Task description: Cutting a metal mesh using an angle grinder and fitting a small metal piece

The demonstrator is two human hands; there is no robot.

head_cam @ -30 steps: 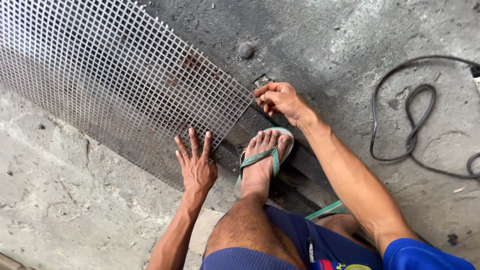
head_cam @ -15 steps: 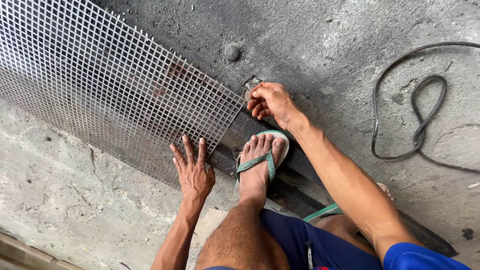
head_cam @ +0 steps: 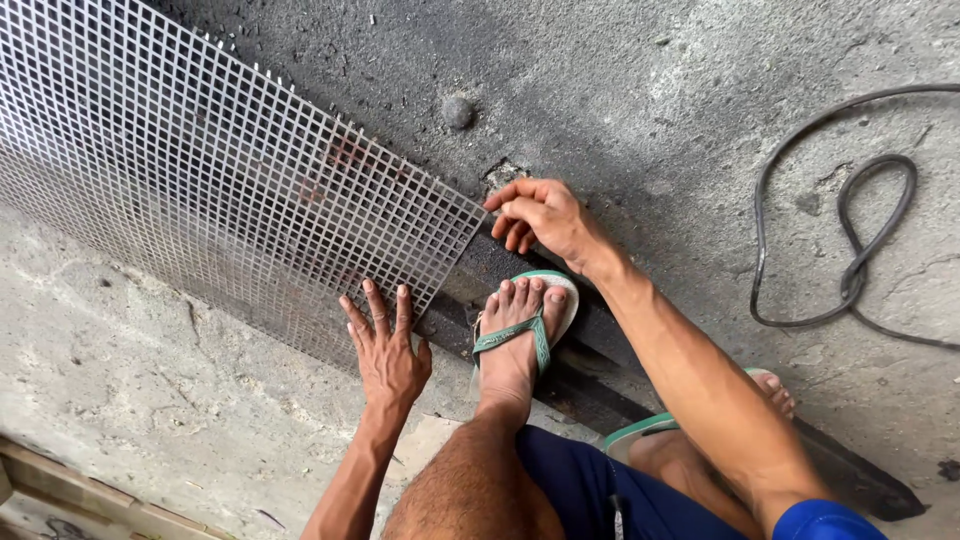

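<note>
A large sheet of square metal mesh (head_cam: 200,190) lies on the concrete floor, stretching to the upper left. My left hand (head_cam: 385,350) rests flat with fingers spread on the mesh's near edge. My right hand (head_cam: 540,215) sits at the mesh's right corner, fingers curled and pinched together at the corner; whether it holds a small object there is hidden. My foot in a green flip-flop (head_cam: 525,325) stands on a dark flat metal bar (head_cam: 600,380) that runs under the mesh edge.
A black cable (head_cam: 850,230) loops on the floor at the right. A small round bump (head_cam: 458,110) sits on the dark concrete above the mesh. A wooden plank edge (head_cam: 60,490) shows at the bottom left. My other foot (head_cam: 770,390) is partly hidden behind my right arm.
The view has drifted, so everything sits slightly lower and to the right. My right hand stays at the mesh corner and my left hand stays flat on the mesh edge.
</note>
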